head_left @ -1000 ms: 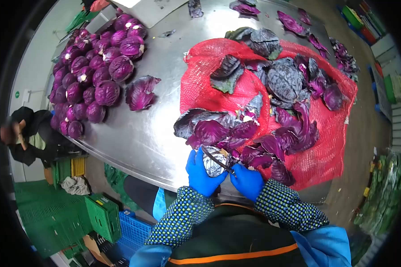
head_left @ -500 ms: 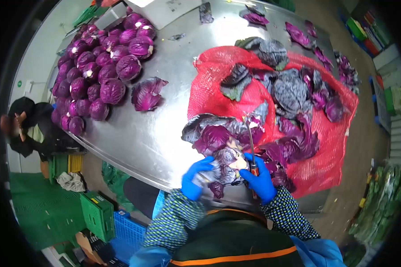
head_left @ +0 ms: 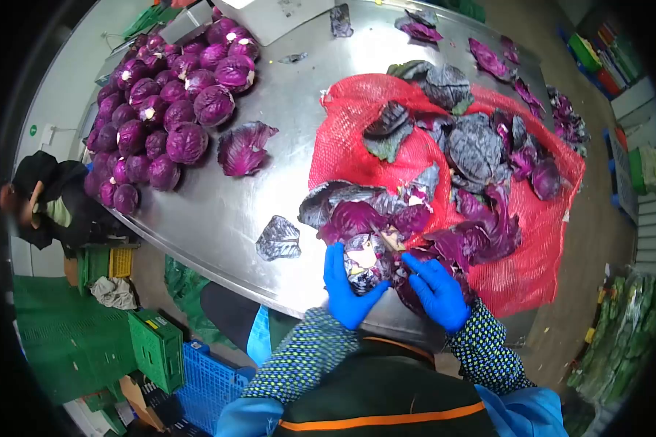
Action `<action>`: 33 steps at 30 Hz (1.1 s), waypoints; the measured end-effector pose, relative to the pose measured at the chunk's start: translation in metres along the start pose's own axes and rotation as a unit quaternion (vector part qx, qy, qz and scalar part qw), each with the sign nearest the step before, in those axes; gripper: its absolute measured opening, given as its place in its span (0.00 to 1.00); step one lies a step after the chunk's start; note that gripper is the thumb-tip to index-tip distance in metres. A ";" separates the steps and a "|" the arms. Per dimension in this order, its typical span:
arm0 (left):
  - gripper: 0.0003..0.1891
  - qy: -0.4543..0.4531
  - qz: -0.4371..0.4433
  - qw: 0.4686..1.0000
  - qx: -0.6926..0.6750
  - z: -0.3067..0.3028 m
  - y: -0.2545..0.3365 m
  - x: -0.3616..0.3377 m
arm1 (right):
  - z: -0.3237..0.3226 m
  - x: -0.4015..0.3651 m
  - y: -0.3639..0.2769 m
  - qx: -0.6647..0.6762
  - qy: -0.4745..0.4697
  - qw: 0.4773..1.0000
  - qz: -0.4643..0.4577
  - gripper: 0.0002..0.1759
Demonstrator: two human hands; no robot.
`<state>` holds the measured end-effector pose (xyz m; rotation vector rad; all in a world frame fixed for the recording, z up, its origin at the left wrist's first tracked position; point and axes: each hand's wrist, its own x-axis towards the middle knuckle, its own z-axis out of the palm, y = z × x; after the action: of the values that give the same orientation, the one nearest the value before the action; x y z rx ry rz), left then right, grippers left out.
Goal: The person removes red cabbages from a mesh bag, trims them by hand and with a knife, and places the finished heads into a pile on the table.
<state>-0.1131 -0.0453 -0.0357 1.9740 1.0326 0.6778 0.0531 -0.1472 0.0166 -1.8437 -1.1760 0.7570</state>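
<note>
Hiding part of one cabbage (head_left: 362,255), the left hand (head_left: 348,298).

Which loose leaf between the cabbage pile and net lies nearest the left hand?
The dark, pale-veined leaf, just left of that hand; the purple leaf lies farther off, beside the pile, the small scrap farther still.

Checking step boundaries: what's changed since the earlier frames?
A loose leaf now lies on the table left of the cabbage, which the left hand grips again. The knife in the right hand, pointing forward half a second ago, now slants left. Cabbage pile and red net unchanged.
</note>
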 end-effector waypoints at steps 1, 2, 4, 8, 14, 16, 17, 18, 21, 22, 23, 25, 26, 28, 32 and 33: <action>0.53 0.006 -0.001 1.000 0.000 0.004 0.002 0.003 | -0.003 0.001 -0.004 -0.055 -0.066 0.996 -0.008 0.24; 0.53 0.014 -0.020 1.000 0.013 0.008 0.004 0.005 | -0.002 0.005 -0.006 -0.102 -0.062 0.992 -0.050 0.26; 0.53 0.017 -0.037 0.999 0.016 0.009 0.005 0.010 | -0.006 0.016 -0.005 -0.147 -0.094 0.982 -0.067 0.27; 0.53 0.017 -0.036 0.998 0.038 0.009 0.008 0.015 | -0.006 0.033 -0.001 -0.220 -0.147 0.962 -0.074 0.27; 0.54 0.015 -0.025 0.998 0.051 0.011 0.004 0.009 | -0.006 0.068 0.010 -0.121 -0.174 0.975 0.066 0.24; 0.54 0.009 0.005 0.998 0.055 0.009 0.001 0.010 | 0.009 0.068 0.020 -0.044 -0.112 0.991 0.057 0.26; 0.54 0.000 0.030 0.998 0.058 0.008 0.001 0.008 | 0.019 0.066 0.026 -0.004 -0.082 0.995 0.056 0.28; 0.53 -0.046 0.027 0.998 0.041 0.003 0.001 0.011 | 0.030 0.065 0.029 0.156 -0.095 0.977 0.109 0.28; 0.52 -0.180 0.141 0.971 -0.064 -0.029 -0.030 0.022 | 0.021 0.071 0.059 0.220 -0.038 0.923 0.313 0.21; 0.53 -0.198 0.164 0.966 -0.025 -0.043 -0.042 0.022 | 0.015 0.059 0.060 0.285 0.028 0.902 0.324 0.15; 0.50 -0.198 0.107 0.974 -0.003 -0.058 -0.048 0.011 | 0.008 0.039 0.057 0.348 0.091 0.872 0.334 0.09; 0.49 -0.147 -0.198 0.904 -0.350 -0.055 -0.067 -0.016 | -0.024 0.006 0.033 0.297 0.088 0.866 0.393 0.09; 0.49 -0.060 -0.344 0.767 -0.539 -0.053 -0.035 -0.015 | -0.025 -0.015 0.042 0.287 0.145 0.880 0.348 0.14; 0.48 -0.014 -0.290 0.841 -0.457 -0.032 -0.032 -0.016 | -0.022 -0.043 0.050 0.123 0.253 0.940 0.192 0.34; 0.42 -0.164 0.044 0.985 -0.028 -0.033 -0.012 0.017 | -0.007 -0.036 0.013 0.056 0.159 0.980 0.109 0.35; 0.41 -0.186 0.035 0.982 0.016 -0.027 -0.004 0.019 | -0.001 -0.023 0.004 0.091 0.086 0.987 0.097 0.33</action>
<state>-0.1250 -0.0174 -0.0221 2.0722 0.7517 0.3100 0.0472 -0.1700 0.0149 -1.8452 -0.8001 0.7683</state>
